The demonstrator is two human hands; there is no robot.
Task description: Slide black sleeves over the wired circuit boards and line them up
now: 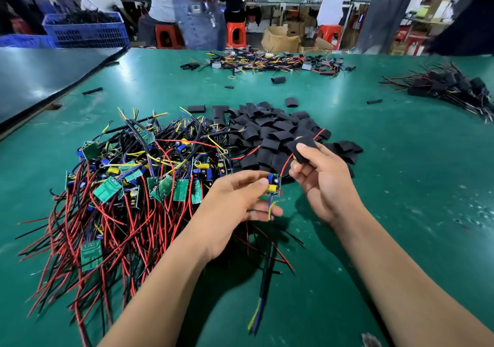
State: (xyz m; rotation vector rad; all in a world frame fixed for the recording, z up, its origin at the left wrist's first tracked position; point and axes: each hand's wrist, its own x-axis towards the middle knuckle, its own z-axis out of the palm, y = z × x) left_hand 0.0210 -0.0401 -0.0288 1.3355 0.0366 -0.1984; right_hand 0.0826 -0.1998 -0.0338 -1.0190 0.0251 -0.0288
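Left hand (235, 199) pinches 1 wired circuit board (274, 186) between thumb and fingertips, over the middle of the green table (401, 186). The right hand (320, 183) pinches a black sleeve (303, 147) just beside it, with a red wire (284, 165) running through. The tangle of bare boards (133, 181) sits toward the left edge, with the loose sleeve heap (270, 130) right behind the hands.
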